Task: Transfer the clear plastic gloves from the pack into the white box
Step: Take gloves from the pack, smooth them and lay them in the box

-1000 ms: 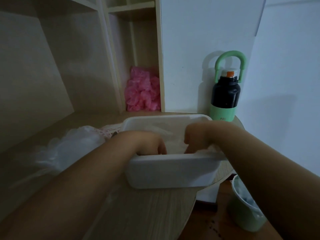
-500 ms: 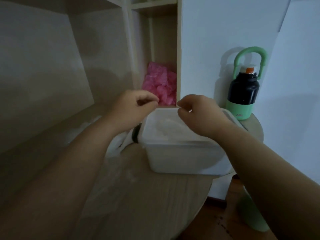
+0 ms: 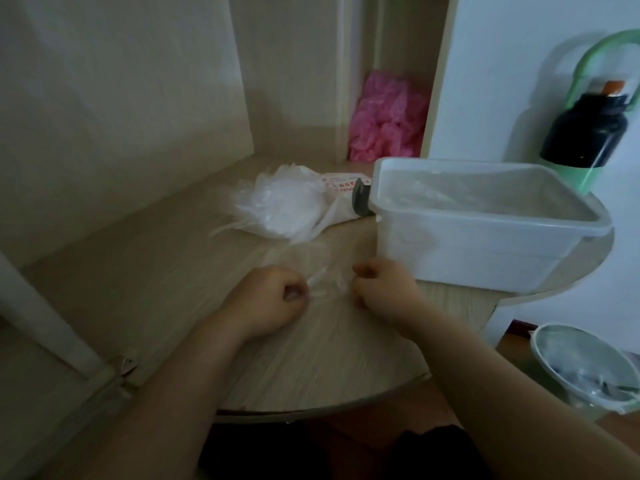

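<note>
Two hands, one loose clear plastic glove (image 3: 325, 289), one white rectangular plastic box (image 3: 485, 244). Left hand (image 3: 273, 299) and right hand (image 3: 384, 289), fingers curled, each pinch the glove flat on the pale wooden table (image 3: 156, 271), just left of the box. The glove spans side to side; finger direction unclear. One heap of clear gloves (image 3: 284, 206) lies behind.

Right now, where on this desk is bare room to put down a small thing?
Bare desk lies left of the left hand, up to the side panel, and near the front edge between the forearms. Crowded: the middle, where that hand and the right hand hold a clear glove, and behind, glove pack beside white box.
</note>
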Demonstrator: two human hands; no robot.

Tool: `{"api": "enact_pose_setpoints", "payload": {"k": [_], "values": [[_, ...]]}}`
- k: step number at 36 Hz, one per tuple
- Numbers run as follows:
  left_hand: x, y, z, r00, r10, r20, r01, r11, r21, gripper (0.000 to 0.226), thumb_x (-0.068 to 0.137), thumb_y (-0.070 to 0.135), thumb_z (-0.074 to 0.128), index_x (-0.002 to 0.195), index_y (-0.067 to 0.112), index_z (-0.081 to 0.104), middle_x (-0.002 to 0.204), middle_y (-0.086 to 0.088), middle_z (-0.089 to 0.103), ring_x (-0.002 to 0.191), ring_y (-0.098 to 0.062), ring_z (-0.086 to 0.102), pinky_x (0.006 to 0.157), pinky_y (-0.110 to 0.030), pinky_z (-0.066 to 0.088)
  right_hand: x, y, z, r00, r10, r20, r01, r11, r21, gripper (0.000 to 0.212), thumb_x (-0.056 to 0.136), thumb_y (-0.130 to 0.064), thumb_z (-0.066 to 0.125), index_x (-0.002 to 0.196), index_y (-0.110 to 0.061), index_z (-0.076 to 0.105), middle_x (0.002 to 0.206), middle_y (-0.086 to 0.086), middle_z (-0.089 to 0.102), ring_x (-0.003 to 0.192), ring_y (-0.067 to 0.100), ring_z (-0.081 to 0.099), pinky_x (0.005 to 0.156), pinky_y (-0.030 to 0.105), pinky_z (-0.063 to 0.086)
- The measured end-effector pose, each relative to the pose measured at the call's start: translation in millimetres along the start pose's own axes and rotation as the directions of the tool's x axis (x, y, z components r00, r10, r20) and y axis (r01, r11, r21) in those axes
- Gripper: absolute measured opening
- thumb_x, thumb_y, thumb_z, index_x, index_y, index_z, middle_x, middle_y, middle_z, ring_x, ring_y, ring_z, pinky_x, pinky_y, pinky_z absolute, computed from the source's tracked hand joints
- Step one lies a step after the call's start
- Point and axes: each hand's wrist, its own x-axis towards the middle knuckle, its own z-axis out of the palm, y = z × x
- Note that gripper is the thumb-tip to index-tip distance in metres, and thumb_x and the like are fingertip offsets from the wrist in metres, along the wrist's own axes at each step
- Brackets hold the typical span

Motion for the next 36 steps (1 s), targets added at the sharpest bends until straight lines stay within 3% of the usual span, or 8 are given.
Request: {"api": "enact_pose_setpoints", "payload": {"k": [8,13,17,20,23,27,32,36], "values": [[7,21,-33,0.987,-0.047,-0.151,-0.056,0.79,-0.611,0.01,0.089,0.013,0.063,0.084,0.019,0.07,0.08,0.008,0.071,0.076,0.002,0.062,0.072,-0.008,0.044,-14,-37,-19,0.902,-0.389,0.188,0.428,0.862,-0.27,0.066,0.084,-0.013,0.064,0.141,-0.029,0.036,0.139,-0.004,0.041,0.123,0.011,0.041,0.089,0.02,0.039],[16,27,-66,0.976,0.001,-0.217,-0.157,0.694,-0.702,0.03,0.09,0.006,0.058,0.07,0.025,0.07,0.074,0.007,0.071,0.072,-0.006,0.063,0.073,-0.022,0.048,-8,-67,-34,0.804,-0.592,0.053,0.564,0.732,-0.383,0.012,0.089,-0.034,0.061,0.089,-0.022,0.063,0.077,-0.018,0.053,0.069,-0.003,0.05,0.063,0.006,0.039],[22,25,-78,0.967,-0.095,-0.237,-0.176,0.426,-0.887,0.019,0.074,0.021,0.069,0.092,0.02,0.065,0.077,0.007,0.071,0.065,-0.006,0.062,0.064,-0.019,0.049,2,-87,-50,0.851,-0.5,-0.158,0.484,0.865,-0.134,0.026,0.09,-0.026,0.061,0.085,0.0,0.063,0.072,0.006,0.06,0.057,0.008,0.053,0.054,0.02,0.048],[26,15,-79,0.984,-0.075,-0.16,-0.102,0.5,-0.86,0.053,0.056,0.024,0.086,0.104,0.02,0.065,0.091,0.0,0.072,0.077,-0.009,0.066,0.073,-0.024,0.052,7,-101,-61,0.91,-0.352,-0.22,0.384,0.915,0.125,0.032,0.091,-0.025,0.061,0.089,0.006,0.059,0.072,0.011,0.057,0.053,0.016,0.052,0.049,0.026,0.05],[34,21,-85,0.965,-0.173,-0.194,-0.106,0.42,-0.901,0.008,0.079,0.014,0.071,0.081,0.021,0.068,0.076,0.003,0.068,0.068,-0.008,0.062,0.065,-0.021,0.05,10,-110,-75,0.933,-0.274,-0.235,0.319,0.93,0.181,0.027,0.091,-0.028,0.06,0.087,-0.001,0.061,0.069,0.005,0.051,0.056,0.015,0.047,0.051,0.025,0.046],[49,38,-98,0.927,-0.318,-0.2,-0.151,0.174,-0.973,0.019,0.096,0.013,0.052,0.078,0.019,0.055,0.065,0.008,0.058,0.054,0.0,0.057,0.049,-0.016,0.049,16,-115,-91,0.935,-0.27,-0.23,0.297,0.951,0.09,0.032,0.088,-0.027,0.06,0.1,0.003,0.066,0.085,0.012,0.058,0.067,0.014,0.05,0.061,0.026,0.047],[59,56,-102,0.992,-0.103,-0.066,-0.044,0.205,-0.978,0.023,0.082,0.039,0.055,0.1,0.026,0.063,0.092,0.013,0.07,0.083,0.001,0.067,0.061,-0.019,0.053,18,-115,-102,0.911,-0.345,-0.227,0.372,0.924,0.09,0.045,0.093,-0.031,0.056,0.106,0.012,0.058,0.081,0.011,0.055,0.066,0.016,0.048,0.055,0.023,0.044],[71,68,-95,0.972,-0.165,-0.165,-0.13,0.208,-0.969,0.009,0.088,0.009,0.06,0.092,0.017,0.062,0.065,0.01,0.063,0.05,0.0,0.053,0.046,-0.013,0.04,21,-113,-110,0.936,-0.297,-0.19,0.334,0.92,0.206,0.028,0.096,-0.027,0.053,0.096,-0.001,0.064,0.071,0.002,0.059,0.054,0.01,0.051,0.054,0.024,0.046]]}}
